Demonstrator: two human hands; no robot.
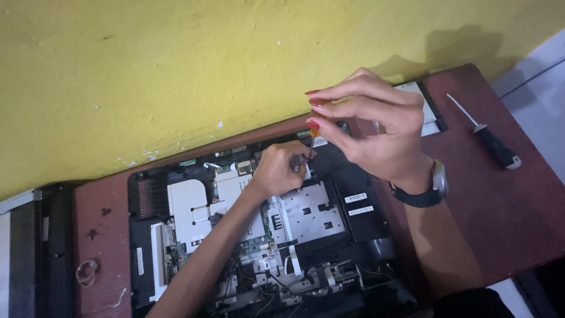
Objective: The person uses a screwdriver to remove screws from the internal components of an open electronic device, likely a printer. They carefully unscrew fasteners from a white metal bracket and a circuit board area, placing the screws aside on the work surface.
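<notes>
Screwdriver [312,138] with a small orange handle stands nearly upright over the opened laptop [265,229], its thin dark shaft pointing down into the upper middle of the exposed insides. The right hand [376,132] pinches the top of the handle between thumb and fingertips, so that grip is closed on the tool; a dark wristwatch [429,187] sits on that wrist. The left hand [279,168] reaches across the machine from below and curls its fingers around the lower end of the shaft, close to where the tip meets the boards, so this grip too is closed about the tool. The laptop lies flat on a reddish-brown bench [500,218] with its cover off, showing pale metal plates [309,212], green circuit boards and flat ribbon cables. A second, larger screwdriver [488,138] with a black handle lies well apart on the bench to the right. A rubber band [86,272] rests near the left edge. A yellow wall [176,65] rises just behind the bench.
</notes>
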